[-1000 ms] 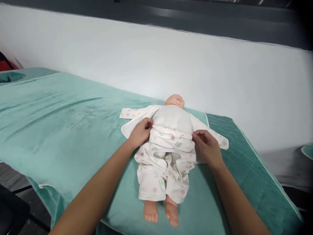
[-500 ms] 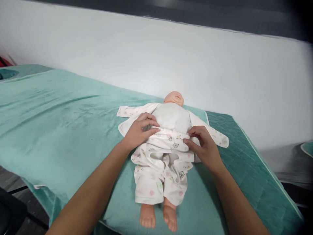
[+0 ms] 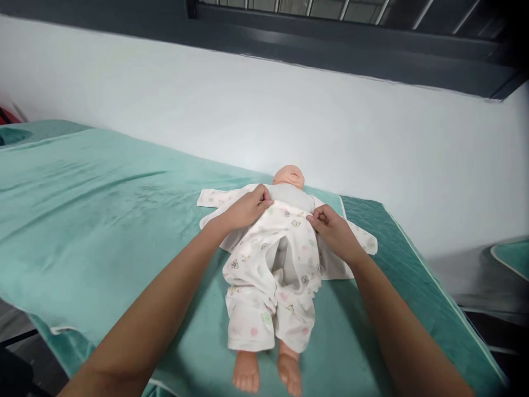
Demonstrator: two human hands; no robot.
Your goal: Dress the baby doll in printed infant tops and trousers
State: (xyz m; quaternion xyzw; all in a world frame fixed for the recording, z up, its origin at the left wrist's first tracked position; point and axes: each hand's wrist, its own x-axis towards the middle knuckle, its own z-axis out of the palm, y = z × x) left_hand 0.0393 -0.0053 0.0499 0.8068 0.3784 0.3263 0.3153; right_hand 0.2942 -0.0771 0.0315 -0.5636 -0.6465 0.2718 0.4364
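Observation:
A baby doll (image 3: 288, 175) lies on its back, head toward the wall and bare feet toward me. White printed baby pants (image 3: 252, 264) cover its legs, with an open split at the crotch. My left hand (image 3: 252, 207) pinches the waistband on the left side, and my right hand (image 3: 328, 226) pinches it on the right. The waistband is pulled up over the lower part of the doll's pale grey-white torso (image 3: 287, 194). Beneath the doll a white printed baby jacket (image 3: 336, 264) lies spread open, its sleeves stretched out to both sides.
A light green cloth (image 3: 103, 220) covers the table, with a darker quilted green cover (image 3: 397, 264) along the right. Behind the doll rises a white wall (image 3: 330, 127) below a dark window frame (image 3: 289, 41). Another green-covered surface (image 3: 514, 256) shows at far right.
Both hands have drawn the pants' waistband higher up the doll's torso, toward its head. The crotch split now hangs open longer and the fabric is stretched. The view has tilted up slightly.

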